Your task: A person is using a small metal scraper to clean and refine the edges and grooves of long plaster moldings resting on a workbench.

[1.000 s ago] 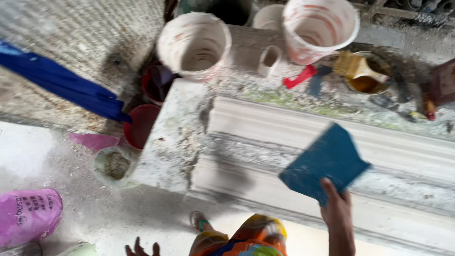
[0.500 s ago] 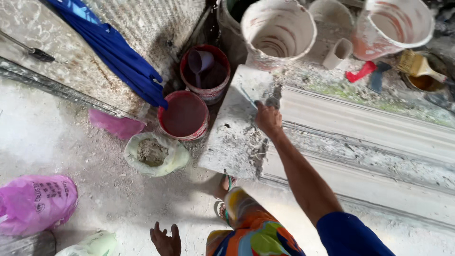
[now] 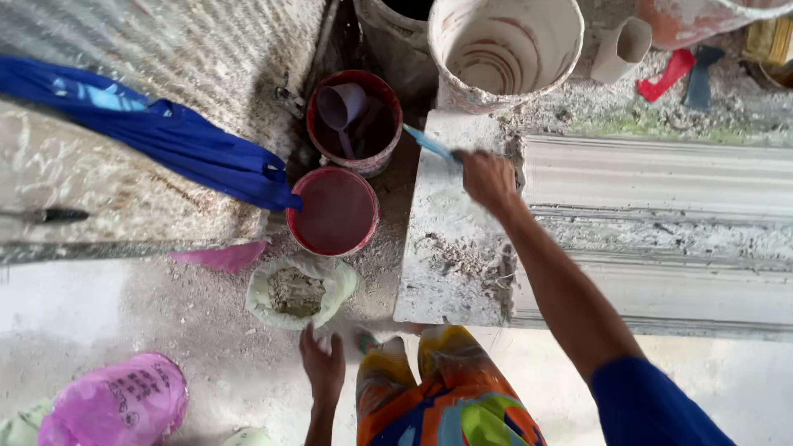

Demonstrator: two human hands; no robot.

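My right hand (image 3: 487, 177) grips a flat blue scraper (image 3: 429, 143) at the far end of a white, plaster-crusted slab (image 3: 450, 256). The blade sticks out to the left toward a red bucket (image 3: 376, 136) that holds a lilac scoop (image 3: 343, 107). My left hand (image 3: 322, 363) hangs low with fingers spread, holding nothing, just below a pale bag of grey powder (image 3: 301, 291). A second red bucket (image 3: 334, 211) of dark liquid stands between the bag and the first bucket.
A long white moulded cornice (image 3: 661, 223) runs right from the slab. A large plaster-stained white bucket (image 3: 504, 45) stands behind it, with a small cup (image 3: 621, 48) and red and blue tools (image 3: 669, 74). A blue cloth (image 3: 173, 149) and pink bag (image 3: 116, 405) lie left.
My right hand carried the blue scraper from over the cornice leftward to the slab's far end near the buckets. The view swung left and closer. My left hand rose toward the powder bag.
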